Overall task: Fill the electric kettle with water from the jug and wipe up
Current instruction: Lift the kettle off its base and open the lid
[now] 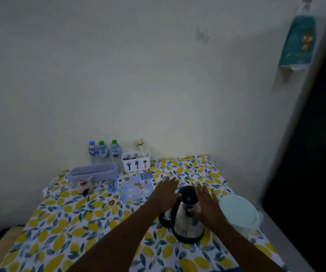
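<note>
A steel electric kettle [187, 222] with a black lid, handle and base stands on the lemon-print tablecloth [79, 222] at the right of the table. My left hand [165, 195] hovers at the kettle's left by the top of the handle, fingers spread. My right hand [207, 205] lies flat against the kettle's right side, thumb on the steel body. A pale mint jug [240, 214] with its lid on stands just right of the kettle, close to the table's right edge.
Against the back wall stand three water bottles [104, 152] and a white cutlery holder [136, 160]. A grey basket [94, 172], a small wrapped object [84, 186] and a blue printed sheet [132, 186] lie further forward. A teal bag [297, 42] hangs on the wall.
</note>
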The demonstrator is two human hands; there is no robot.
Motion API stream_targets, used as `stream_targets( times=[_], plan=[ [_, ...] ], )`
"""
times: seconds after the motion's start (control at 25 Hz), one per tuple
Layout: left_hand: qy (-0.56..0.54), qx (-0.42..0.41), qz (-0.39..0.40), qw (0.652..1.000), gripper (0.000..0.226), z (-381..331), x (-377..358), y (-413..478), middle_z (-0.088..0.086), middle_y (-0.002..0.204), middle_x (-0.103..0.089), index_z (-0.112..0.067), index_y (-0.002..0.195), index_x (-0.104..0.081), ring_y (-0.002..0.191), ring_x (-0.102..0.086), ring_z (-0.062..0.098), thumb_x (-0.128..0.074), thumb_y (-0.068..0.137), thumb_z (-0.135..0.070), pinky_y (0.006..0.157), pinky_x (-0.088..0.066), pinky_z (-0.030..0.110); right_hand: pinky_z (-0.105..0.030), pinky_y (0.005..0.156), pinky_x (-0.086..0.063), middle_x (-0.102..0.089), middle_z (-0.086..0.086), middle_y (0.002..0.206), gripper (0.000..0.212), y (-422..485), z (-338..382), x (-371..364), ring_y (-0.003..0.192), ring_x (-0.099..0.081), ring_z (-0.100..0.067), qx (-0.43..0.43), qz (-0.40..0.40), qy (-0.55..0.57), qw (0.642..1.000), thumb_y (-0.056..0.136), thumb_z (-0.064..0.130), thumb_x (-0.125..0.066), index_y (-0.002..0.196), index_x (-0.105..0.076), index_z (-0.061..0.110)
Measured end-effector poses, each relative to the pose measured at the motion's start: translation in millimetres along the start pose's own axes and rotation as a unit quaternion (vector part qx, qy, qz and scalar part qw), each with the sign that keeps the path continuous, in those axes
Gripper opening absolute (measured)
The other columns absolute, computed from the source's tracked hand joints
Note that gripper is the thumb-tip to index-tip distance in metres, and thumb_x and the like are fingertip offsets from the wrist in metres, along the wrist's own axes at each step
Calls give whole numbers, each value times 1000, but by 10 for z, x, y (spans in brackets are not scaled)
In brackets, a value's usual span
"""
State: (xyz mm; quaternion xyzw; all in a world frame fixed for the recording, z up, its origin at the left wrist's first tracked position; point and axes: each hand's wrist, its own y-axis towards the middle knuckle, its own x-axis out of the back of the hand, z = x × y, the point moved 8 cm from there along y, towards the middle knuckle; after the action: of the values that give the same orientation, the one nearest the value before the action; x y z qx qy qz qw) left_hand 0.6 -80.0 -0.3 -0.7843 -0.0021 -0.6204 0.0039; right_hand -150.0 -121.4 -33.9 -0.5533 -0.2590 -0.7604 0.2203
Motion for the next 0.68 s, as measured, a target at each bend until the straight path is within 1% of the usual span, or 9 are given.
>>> stream_targets(
  times=[0.08,0.12,0.16,0.24,0.32,0.4,0.48,0.6,0.68],
  plan=[
    [-28,20,24,999,64,-50,-195,38,11,162,-9,-10,152,-12,149,-4,30,-33,102,-43,121,-9,45,-41,118,1,11,-6,161,92,17,-33,-162,147,10,-23,-6,33,-17,999,90,60,-45,151,5,13],
    [-39,34,27,998,63,-42,-300,40,12,161,-14,-9,151,-14,149,-10,31,-35,102,-43,121,-13,45,-42,118,-1,10,-6,161,93,27,-52,-226,148,8,-24,-5,39,-23,999,89,57,-50,151,5,14],
    [-53,41,22,998,62,-31,-374,44,13,159,-22,-9,150,-18,146,-20,32,-38,101,-42,119,-20,45,-43,118,-4,8,-5,161,95,36,-33,-247,148,7,-24,5,32,-6,999,88,54,-54,151,4,15],
    [-129,73,11,989,55,58,-517,79,15,146,-42,-9,145,-31,132,-42,33,-44,100,-38,108,-37,42,-44,118,-13,1,-2,160,97,69,-51,-321,148,0,-26,14,17,69,997,84,42,-67,151,-1,17],
    [-204,84,-27,975,42,154,-572,100,16,127,-53,-8,131,-45,114,-53,32,-46,100,-35,95,-44,40,-42,117,-20,-2,3,158,99,88,-92,-379,148,-3,-25,21,-8,138,990,80,30,-74,151,-5,19],
    [-228,71,-56,969,36,212,-631,114,15,116,-57,-7,122,-51,104,-55,29,-48,99,-34,89,-45,38,-39,118,-22,-2,7,158,101,106,-131,-451,148,1,-19,20,-29,174,984,79,24,-76,150,-3,24],
    [-255,61,-85,961,33,242,-639,117,13,111,-58,-9,120,-53,99,-55,26,-50,98,-33,85,-44,34,-37,117,-23,-3,7,159,103,127,-177,-527,148,5,-15,18,-40,189,981,79,23,-76,149,-2,27],
    [-287,61,-100,951,33,258,-685,99,10,110,-57,-12,120,-53,98,-54,24,-53,97,-34,84,-45,34,-37,113,-28,-5,8,160,108,127,-229,-577,147,6,-9,7,-49,201,978,76,24,-79,151,0,30],
    [-310,82,-101,942,36,317,-745,98,9,111,-56,-12,122,-52,99,-54,22,-55,95,-37,85,-46,34,-39,113,-31,-6,8,160,111,137,-236,-605,147,5,-9,0,-49,213,976,74,23,-80,151,0,31]
  ],
)
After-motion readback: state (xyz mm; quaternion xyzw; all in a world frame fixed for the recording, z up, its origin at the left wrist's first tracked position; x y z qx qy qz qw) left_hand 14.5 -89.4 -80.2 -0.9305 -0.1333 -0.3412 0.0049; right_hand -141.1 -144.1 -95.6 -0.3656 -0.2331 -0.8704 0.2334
